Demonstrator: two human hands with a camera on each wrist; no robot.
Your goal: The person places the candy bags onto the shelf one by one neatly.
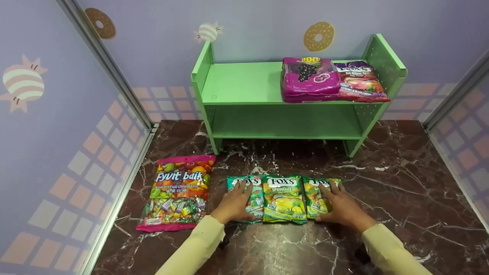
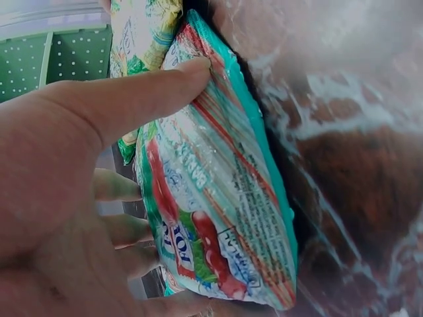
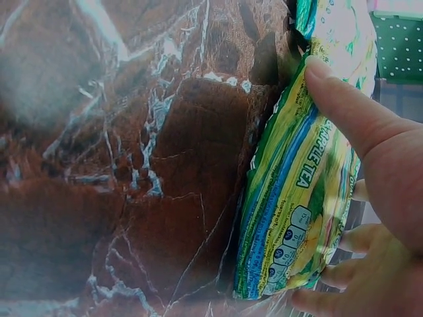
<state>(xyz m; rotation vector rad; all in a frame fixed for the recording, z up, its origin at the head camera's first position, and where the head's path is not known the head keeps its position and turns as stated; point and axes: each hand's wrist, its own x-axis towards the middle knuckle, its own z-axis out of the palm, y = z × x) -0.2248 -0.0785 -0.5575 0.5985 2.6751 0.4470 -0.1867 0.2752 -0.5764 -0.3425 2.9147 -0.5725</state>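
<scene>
Left hand, fingers apart, rests on the teal FOX'S candy bag; right hand, fingers also apart, rests on the right-end green-yellow FOX'S bag, neither clamped. Middle FOX'S SPRING bag lies flat between the hands, about equally near each, long axis pointing toward the green shelf. All three line up on dark marble, right of the assorted-fruit candy bag.

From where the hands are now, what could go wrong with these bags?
The left hand rests on a rectangular teal plastic bag lying close against the green and yellow plastic bag mid-row; sideways sliding might push that one askew. The bulky magenta plastic packet reaches the front edge of the green two-tier shelf, so a bump could tip it off.
</scene>
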